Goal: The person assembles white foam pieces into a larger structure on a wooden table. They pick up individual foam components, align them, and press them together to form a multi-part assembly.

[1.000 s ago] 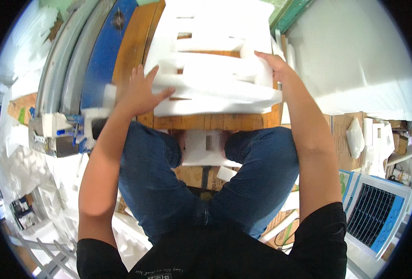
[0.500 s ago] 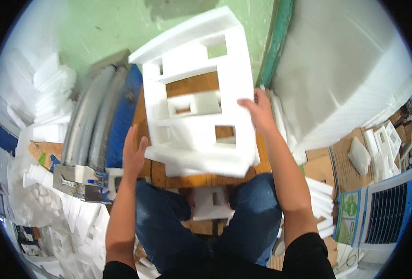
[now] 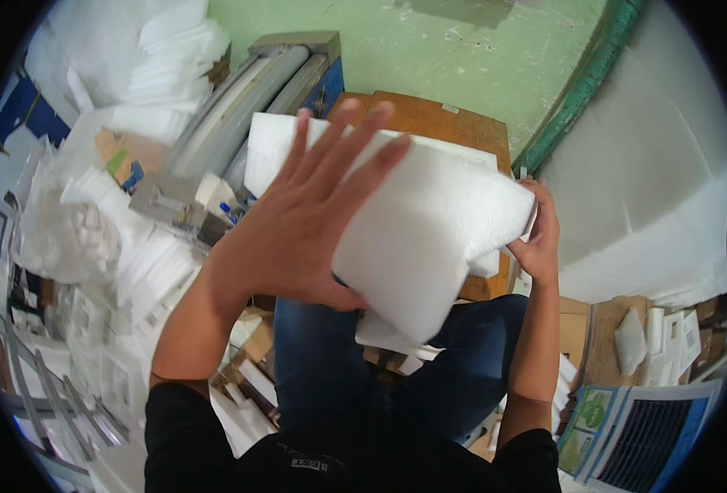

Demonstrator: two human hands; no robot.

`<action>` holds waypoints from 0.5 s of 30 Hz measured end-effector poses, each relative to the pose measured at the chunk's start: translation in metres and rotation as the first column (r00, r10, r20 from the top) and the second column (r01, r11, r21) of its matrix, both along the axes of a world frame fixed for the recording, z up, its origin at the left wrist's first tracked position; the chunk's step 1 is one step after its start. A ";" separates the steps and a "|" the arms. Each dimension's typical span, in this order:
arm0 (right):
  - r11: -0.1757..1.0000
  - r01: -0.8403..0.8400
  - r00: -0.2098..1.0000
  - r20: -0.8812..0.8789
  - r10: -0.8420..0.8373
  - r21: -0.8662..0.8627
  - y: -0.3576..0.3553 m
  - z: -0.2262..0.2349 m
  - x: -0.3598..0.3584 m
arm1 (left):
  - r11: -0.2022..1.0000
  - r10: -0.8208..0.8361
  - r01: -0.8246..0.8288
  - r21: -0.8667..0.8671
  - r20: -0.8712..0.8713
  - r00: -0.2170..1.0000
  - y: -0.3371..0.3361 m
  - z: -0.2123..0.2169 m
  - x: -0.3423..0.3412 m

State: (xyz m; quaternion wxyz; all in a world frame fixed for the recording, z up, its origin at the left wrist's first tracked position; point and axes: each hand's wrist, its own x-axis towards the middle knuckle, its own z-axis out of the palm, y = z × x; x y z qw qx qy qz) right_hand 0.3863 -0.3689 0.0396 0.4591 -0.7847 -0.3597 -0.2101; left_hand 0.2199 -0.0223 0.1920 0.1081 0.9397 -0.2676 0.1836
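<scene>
A white foam packing piece (image 3: 417, 234) is tilted up above my lap, a broad smooth face towards me; its cut-outs are out of sight. At its right corner, my right hand (image 3: 542, 234) is closed, thumb on the near side and fingers partly hidden behind the foam. My left hand (image 3: 310, 205) lies across the left part of the piece, fingers spread wide and stretched out, thumb by the lower edge. Whether its palm presses on the foam, I cannot tell. Under the piece is a wooden table (image 3: 441, 119).
A machine with grey rollers (image 3: 244, 107) stands left of the table. White foam sheets (image 3: 174, 74) are stacked beyond it. To the right rises a large white foam block (image 3: 634, 189). A cardboard box with a dark grille picture (image 3: 647, 440) sits at the lower right.
The foam piece has turned from showing its cut-outs to showing a smooth face, and come lower. My left hand has moved right, across it. My right hand stays at its right side.
</scene>
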 end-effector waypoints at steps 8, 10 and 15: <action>0.995 -0.058 0.997 -0.047 0.054 -0.080 -0.008 0.022 -0.050 | 0.986 -0.139 0.141 -0.094 0.024 0.990 -0.024 -0.030 0.004; 0.984 -0.139 0.989 0.041 0.144 -0.110 0.012 0.048 -0.080 | 0.987 -0.138 0.140 -0.077 0.030 0.990 -0.027 -0.029 0.004; 0.989 -0.107 0.970 0.208 0.127 -0.104 0.052 0.084 -0.130 | 0.986 -0.135 0.138 -0.096 0.038 0.990 -0.034 -0.028 0.005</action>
